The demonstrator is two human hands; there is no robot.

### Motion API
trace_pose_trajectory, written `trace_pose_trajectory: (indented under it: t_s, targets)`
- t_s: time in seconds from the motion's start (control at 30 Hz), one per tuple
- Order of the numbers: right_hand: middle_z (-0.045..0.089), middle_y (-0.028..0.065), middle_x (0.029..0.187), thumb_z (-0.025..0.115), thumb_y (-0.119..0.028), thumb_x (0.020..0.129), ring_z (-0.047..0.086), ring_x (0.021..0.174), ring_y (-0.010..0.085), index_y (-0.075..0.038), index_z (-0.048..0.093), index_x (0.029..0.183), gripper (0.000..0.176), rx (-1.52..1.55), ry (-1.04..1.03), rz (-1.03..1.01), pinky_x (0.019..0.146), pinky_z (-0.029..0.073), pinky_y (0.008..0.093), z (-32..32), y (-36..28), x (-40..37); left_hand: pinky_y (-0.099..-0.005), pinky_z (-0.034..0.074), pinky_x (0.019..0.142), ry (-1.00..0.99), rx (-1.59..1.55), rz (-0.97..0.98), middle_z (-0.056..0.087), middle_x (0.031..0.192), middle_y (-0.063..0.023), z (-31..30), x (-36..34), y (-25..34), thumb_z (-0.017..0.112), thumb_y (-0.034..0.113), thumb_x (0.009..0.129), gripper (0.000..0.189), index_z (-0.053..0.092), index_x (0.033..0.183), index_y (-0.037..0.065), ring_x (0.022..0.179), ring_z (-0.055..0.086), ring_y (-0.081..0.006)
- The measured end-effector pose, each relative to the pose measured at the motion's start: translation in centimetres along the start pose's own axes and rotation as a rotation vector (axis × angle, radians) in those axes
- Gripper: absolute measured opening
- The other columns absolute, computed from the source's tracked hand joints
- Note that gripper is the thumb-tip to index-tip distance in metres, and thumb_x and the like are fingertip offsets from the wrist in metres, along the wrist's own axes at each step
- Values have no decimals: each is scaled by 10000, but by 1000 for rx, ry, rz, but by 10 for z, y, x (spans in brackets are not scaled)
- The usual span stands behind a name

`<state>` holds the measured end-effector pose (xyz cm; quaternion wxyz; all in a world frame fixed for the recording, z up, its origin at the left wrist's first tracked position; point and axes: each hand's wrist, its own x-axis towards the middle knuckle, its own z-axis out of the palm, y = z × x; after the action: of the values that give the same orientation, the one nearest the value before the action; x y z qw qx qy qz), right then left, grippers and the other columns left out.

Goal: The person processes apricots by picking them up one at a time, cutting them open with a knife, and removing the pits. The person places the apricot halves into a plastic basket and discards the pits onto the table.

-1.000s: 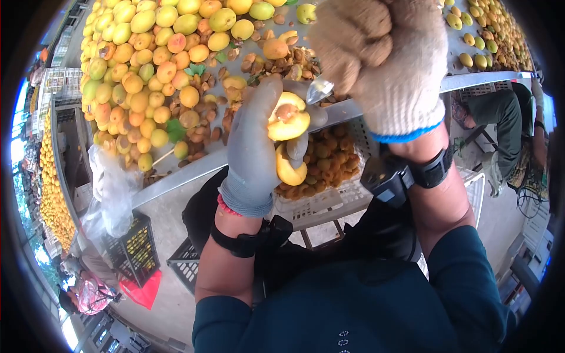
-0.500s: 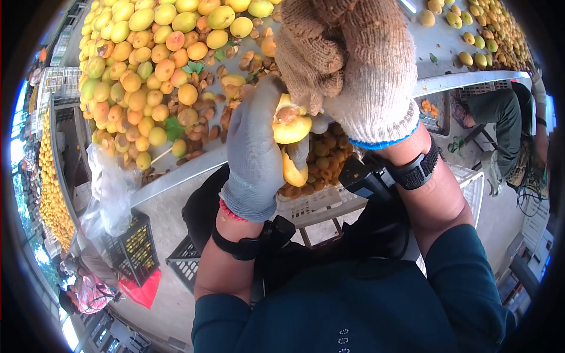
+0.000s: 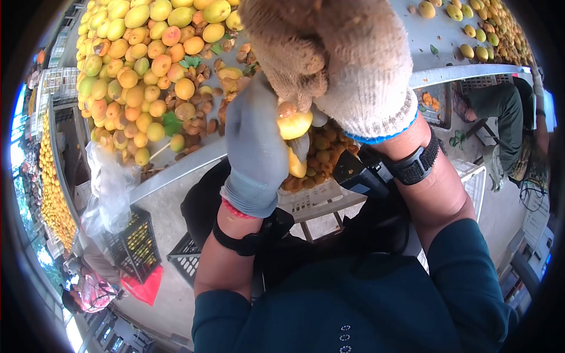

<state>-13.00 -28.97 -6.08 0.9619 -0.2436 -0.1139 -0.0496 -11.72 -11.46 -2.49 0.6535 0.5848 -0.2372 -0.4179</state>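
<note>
Right hand (image 3: pixel 338 65) has moved in to the pit (image 3: pixel 286 109); can't tell its grip. Left hand (image 3: pixel 253 138) clamped on cut fruit (image 3: pixel 296 127), pit apparently being worked.

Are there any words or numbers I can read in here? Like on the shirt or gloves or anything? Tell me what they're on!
No word, number, brand or sign can be read here.
Dark shirt: only small ring shapes, no letters I can make out.
Gray left glove and pale right glove: no writing shows.
Black wrist straps: any marks are too small to read.
Background at both edges: too blurred to tell.
</note>
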Motion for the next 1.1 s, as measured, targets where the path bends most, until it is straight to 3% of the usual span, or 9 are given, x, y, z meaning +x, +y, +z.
trace_pose_trajectory:
  t_s: [0.17, 0.33, 0.43, 0.57, 0.63, 0.73, 0.87, 1.03, 1.1]
  targets:
    - [517, 192, 1271, 548, -291, 980, 653, 1009, 264, -52, 399, 1402, 508, -251, 43, -65, 770, 599, 323, 29, -4, -11, -249, 494, 592, -74, -598, -177, 627, 858, -54, 0, 0, 3, 556, 128, 952, 163, 572, 1063, 9, 653, 612, -137]
    - [547, 172, 1215, 566, -285, 970, 654, 985, 246, -42, 437, 1358, 475, -475, 74, -74, 772, 591, 314, 47, 0, -17, -250, 447, 450, 167, 1031, 643, 633, 803, -114, -16, 5, -43, 442, 259, 1015, 279, 542, 1084, 8, 508, 546, -124]
    - [565, 160, 1182, 577, -280, 964, 654, 970, 235, -37, 459, 1332, 457, -406, 95, -109, 774, 586, 308, 45, -9, -23, -248, 401, 413, 41, 18, -89, 618, 784, -130, 5, -1, 2, 404, 368, 1032, 369, 539, 1029, 25, 446, 474, -124]
    - [589, 143, 1138, 592, -275, 955, 655, 951, 221, -30, 490, 1296, 432, -399, 85, -123, 775, 579, 301, 48, -11, -24, -253, 355, 386, -88, -541, -276, 614, 759, -167, 0, 2, 4, 348, 397, 1043, 429, 554, 999, 24, 407, 422, -126]
    - [601, 135, 1116, 600, -272, 951, 655, 942, 214, -26, 505, 1279, 420, -480, 79, -107, 776, 575, 298, 51, -7, -22, -297, 481, 564, 31, 444, 157, 628, 803, -119, -5, 0, -12, 374, 258, 1044, 304, 544, 1121, 17, 599, 567, -158]
    - [619, 123, 1083, 611, -268, 945, 656, 927, 203, -21, 528, 1252, 403, -580, 80, -91, 777, 570, 292, 57, -3, -21, -328, 504, 693, 54, 622, 254, 632, 827, -120, -8, -2, -9, 466, 236, 1005, 271, 550, 1130, 11, 723, 609, -189]
    - [643, 106, 1039, 626, -263, 937, 656, 908, 189, -13, 558, 1217, 381, -683, 77, -92, 779, 564, 285, 62, -5, -24, -239, 389, 430, 32, -271, -254, 613, 733, -158, -1, -2, 4, 418, 404, 1013, 448, 559, 1035, -20, 462, 478, -132]
    - [660, 80, 1018, 646, -188, 916, 644, 930, 185, -5, 596, 1173, 320, -1340, 159, -140, 821, 545, 289, 59, -4, -51, -268, 511, 566, 72, 971, 484, 685, 892, -99, -11, 1, -18, 508, 244, 998, 248, 576, 1072, 17, 618, 628, -151]
    - [654, 76, 999, 637, -203, 923, 638, 907, 182, -11, 592, 1164, 312, -827, 232, -147, 799, 539, 288, 63, -15, -48, -249, 500, 548, -137, -73, -29, 683, 859, -100, -14, 4, -11, 465, 298, 1024, 310, 581, 1059, 13, 598, 619, -137]
